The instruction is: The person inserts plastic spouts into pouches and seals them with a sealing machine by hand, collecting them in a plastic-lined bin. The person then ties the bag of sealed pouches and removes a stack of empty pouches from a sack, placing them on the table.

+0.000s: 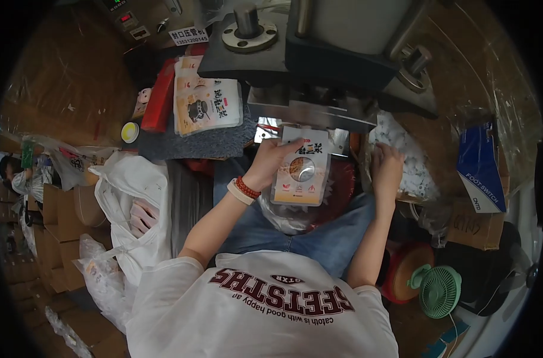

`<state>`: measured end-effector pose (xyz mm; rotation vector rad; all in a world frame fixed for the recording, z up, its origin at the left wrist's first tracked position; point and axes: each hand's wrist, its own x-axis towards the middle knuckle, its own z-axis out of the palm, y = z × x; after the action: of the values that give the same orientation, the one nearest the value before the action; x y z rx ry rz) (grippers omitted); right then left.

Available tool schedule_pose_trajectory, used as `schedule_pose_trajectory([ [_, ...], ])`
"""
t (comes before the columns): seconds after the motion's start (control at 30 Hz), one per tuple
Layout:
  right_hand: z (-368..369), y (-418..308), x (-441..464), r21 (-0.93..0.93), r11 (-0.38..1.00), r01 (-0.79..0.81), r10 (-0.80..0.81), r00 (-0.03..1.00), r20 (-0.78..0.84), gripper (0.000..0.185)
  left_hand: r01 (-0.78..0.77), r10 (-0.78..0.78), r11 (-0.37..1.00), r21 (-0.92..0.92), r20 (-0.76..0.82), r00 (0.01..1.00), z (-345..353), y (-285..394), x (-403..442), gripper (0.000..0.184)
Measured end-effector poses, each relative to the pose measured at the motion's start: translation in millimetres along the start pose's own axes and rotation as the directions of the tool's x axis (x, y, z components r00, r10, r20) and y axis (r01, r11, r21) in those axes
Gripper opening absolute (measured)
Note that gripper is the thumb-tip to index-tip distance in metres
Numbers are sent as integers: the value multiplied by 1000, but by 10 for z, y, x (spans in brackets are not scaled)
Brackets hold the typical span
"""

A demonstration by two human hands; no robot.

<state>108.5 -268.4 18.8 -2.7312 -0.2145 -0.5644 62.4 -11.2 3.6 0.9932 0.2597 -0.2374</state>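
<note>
My left hand point(272, 160), with a red bead bracelet and a pale band on the wrist, grips a printed flat pouch point(301, 173) by its left upper side. The pouch has a round window and hangs over my lap, just in front of the press's metal jaw point(310, 113). At the right, my right hand point(387, 168) is at the near left edge of a heap of small white pieces point(405, 158). Its fingers are bent down among them, and anything between the fingertips is too small to make out.
A stack of similar pouches point(209, 104) lies on a grey cloth point(194, 140) beside a red box point(160, 95). White bag point(134, 197) stands left. To the right are a blue foot switch box point(483, 167) and a green fan point(439, 290). The press body point(349, 48) overhangs the work spot.
</note>
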Motion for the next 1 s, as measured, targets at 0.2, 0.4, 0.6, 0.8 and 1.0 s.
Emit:
schedule_pose_trajectory([
  [0.2, -77, -45, -17, 220, 968, -124, 119, 992, 36, 22, -90, 195, 694, 715, -66, 979, -283, 287, -40, 40],
  [0.4, -289, -403, -239, 811, 557, -177, 287, 958, 12, 24, 78, 556, -414, 907, 185, 811, -1183, 316, -330, 80],
  [0.6, -559, -913, -370, 833, 506, 223, -151, 974, -169, 25, -221, 685, -73, 973, 210, 697, -911, 238, -818, 35],
  [0.8, -481, -1285, -415, 534, 661, 527, -466, 846, -258, 29, -515, 758, -15, 857, 345, 553, -435, 274, -995, 35],
  [1.0, -704, -1196, -394, 679, 482, 554, -631, 757, -169, 29, -636, 631, -43, 771, 514, 581, -167, 373, -1124, 40],
])
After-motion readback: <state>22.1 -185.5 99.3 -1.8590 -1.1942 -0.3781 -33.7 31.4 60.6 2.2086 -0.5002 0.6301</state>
